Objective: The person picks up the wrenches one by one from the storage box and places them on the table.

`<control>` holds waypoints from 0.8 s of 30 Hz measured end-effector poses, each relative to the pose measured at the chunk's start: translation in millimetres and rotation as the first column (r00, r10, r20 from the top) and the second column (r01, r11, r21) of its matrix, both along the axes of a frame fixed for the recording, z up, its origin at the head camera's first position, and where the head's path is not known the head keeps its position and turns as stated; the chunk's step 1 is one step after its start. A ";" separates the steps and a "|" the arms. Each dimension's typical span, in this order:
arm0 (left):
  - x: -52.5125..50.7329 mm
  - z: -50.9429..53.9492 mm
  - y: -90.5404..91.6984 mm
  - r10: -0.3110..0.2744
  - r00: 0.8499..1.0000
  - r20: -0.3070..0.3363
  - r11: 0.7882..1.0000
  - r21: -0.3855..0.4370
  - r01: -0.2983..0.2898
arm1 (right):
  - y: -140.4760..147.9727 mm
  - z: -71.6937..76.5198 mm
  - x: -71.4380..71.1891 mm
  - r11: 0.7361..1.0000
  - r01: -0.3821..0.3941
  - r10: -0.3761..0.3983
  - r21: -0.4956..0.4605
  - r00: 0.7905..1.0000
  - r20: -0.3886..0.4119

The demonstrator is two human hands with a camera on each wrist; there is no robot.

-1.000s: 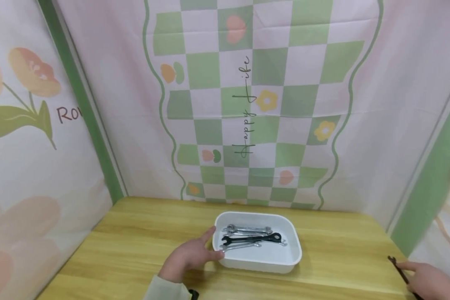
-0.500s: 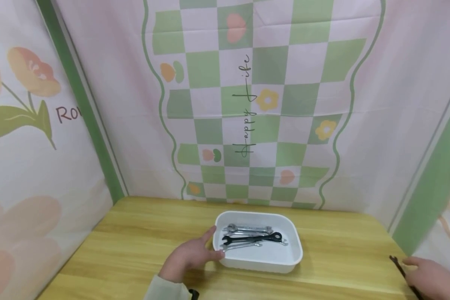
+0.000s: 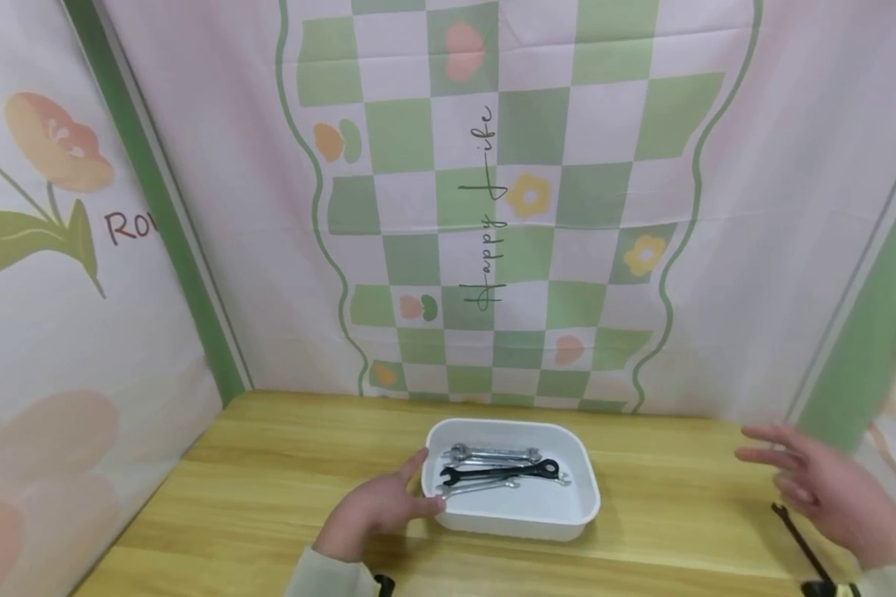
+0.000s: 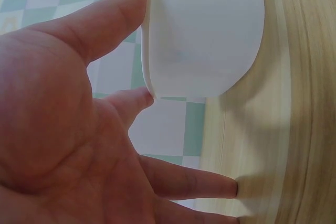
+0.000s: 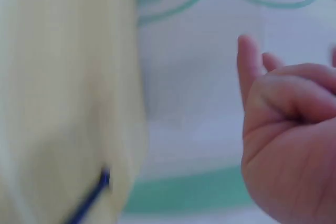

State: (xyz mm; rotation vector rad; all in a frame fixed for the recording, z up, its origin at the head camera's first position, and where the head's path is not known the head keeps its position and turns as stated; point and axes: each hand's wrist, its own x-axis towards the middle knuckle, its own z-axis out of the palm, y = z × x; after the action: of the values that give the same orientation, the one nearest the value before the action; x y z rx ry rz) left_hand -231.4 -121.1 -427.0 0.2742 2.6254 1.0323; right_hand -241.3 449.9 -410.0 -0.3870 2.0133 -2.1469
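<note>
My left hand (image 3: pixel 377 514) rests against the left end of a white plastic box (image 3: pixel 515 531). In the left wrist view, the thumb and index fingertips touch the box's rim (image 4: pixel 147 72), while the other fingers reach toward the table. Inside the box lie a black wrench (image 3: pixel 500 473) and several silver wrenches (image 3: pixel 496 455). Over the table's right side, my right hand (image 3: pixel 836 497) is raised and holds nothing, with two fingers stretched out to the left. Below it, a dark wrench (image 3: pixel 801 541) lies on the table, its near end partly hidden by the wrist gear.
The wooden table (image 3: pixel 269 481) runs back to a checked fabric curtain (image 3: pixel 538 274). Fabric walls (image 3: pixel 37 332) also enclose the left and right sides. Both wrists carry dark straps.
My right hand has let go of the dark wrench and lifted up and away from it; the wrench stays on the table. The left hand stays at the box.
</note>
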 end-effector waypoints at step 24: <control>-0.7 -1.1 -0.4 -0.007 1.000 0.003 1.000 -0.020 0.007 | -173.4 57.8 -69.9 0.816 -0.559 0.578 -0.149 0.798 0.169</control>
State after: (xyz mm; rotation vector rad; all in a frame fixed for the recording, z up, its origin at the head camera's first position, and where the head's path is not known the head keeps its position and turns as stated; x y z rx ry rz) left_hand -232.1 -121.5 -428.1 0.2768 2.6289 1.0023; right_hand -311.2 276.5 -352.2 -0.6567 1.4395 -1.8053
